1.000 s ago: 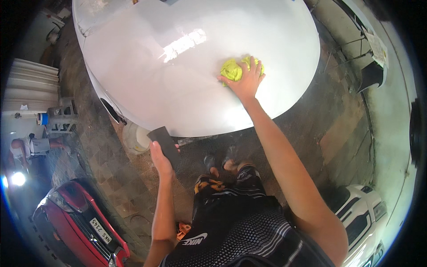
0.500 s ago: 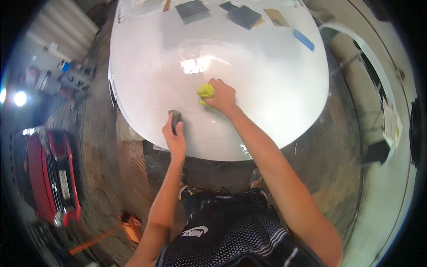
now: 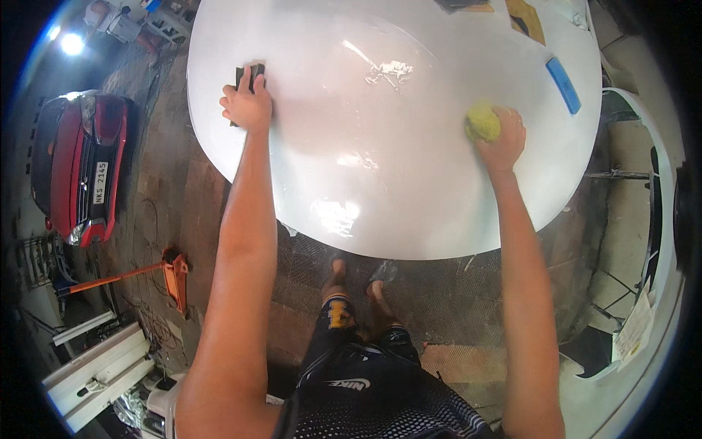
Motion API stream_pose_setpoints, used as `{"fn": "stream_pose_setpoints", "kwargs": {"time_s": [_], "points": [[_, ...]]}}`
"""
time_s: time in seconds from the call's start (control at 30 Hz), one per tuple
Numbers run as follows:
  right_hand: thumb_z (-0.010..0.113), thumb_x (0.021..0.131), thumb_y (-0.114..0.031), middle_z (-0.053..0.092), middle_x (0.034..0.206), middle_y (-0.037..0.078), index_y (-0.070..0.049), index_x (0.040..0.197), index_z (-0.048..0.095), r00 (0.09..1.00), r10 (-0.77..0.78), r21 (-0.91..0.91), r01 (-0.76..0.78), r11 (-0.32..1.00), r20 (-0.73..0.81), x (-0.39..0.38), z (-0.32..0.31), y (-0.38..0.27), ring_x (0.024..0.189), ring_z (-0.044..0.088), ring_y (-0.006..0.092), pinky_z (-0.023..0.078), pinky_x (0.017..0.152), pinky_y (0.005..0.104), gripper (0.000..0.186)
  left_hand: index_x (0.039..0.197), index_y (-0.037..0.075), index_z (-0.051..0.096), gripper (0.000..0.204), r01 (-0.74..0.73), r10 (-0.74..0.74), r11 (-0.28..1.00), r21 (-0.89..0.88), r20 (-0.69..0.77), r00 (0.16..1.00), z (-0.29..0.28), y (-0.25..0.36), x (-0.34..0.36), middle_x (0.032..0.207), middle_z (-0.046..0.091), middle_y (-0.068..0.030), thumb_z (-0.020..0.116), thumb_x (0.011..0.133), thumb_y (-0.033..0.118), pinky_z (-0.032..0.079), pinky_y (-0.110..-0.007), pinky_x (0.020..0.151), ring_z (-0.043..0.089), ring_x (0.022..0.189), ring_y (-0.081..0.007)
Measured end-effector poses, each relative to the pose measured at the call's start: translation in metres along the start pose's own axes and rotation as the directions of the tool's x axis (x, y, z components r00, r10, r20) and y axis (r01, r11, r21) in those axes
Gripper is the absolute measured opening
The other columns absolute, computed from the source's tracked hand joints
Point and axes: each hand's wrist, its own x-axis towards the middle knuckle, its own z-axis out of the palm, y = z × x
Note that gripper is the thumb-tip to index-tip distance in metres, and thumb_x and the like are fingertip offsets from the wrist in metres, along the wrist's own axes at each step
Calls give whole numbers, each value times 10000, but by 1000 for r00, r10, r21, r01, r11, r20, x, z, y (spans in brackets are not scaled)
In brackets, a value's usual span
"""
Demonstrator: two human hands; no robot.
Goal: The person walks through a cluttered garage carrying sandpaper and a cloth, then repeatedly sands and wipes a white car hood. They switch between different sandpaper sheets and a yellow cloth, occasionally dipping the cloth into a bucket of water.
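My left hand (image 3: 247,108) presses a dark sanding block (image 3: 239,77) onto the left side of a glossy white car hood panel (image 3: 380,146). Its fingers lie over the block and partly hide it. Over on the right, my right hand (image 3: 504,139) grips a yellow-green sponge or wadded cloth (image 3: 482,123) against the same panel; which of the two it is, I cannot tell. Wet-looking shine and streaks show on the white surface between my hands.
A long blue block (image 3: 563,85) and a tan sheet of sandpaper (image 3: 526,22) lie on the panel's far right. A curved white part (image 3: 647,132) stands at right. Left are a red car (image 3: 80,168), an orange floor jack (image 3: 175,278) and a person (image 3: 117,22).
My left hand has slid the block away from me and to the left. My right hand has moved right with the yellow-green wad. The view has shifted.
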Motion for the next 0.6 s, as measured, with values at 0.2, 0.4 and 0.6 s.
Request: {"fn": "stream_pose_setpoints", "kwargs": {"time_s": [0.2,0.4,0.6], "points": [[949,586,-309,611,1272,67,-183,1278,628,999,43,-93,-44,995,-5,-9,-12,25,1221,552,316,433,942,480,773,1306,264,715,396,-350,402,896,-273,169,900,-32,81,-198,1203,637,-210,688,918,340,431,-546,987,586,1114,-421],[926,622,-522,615,1274,72,-202,1244,673,985,-167,53,169,984,-31,2,-31,-48,1239,544,357,437,950,523,744,1286,224,727,370,-54,60,993,109,-47,997,5,5,11,1037,606,-199,586,992,401,459,-548,839,576,990,-402],[899,647,-510,675,1190,72,-183,1077,711,988,-137,-91,143,986,68,26,7,6,1087,637,330,514,822,487,573,1451,235,594,536,-396,420,902,-171,142,896,-37,96,-207,1282,580,-270,655,921,278,403,-547,927,559,1113,-403]]}}
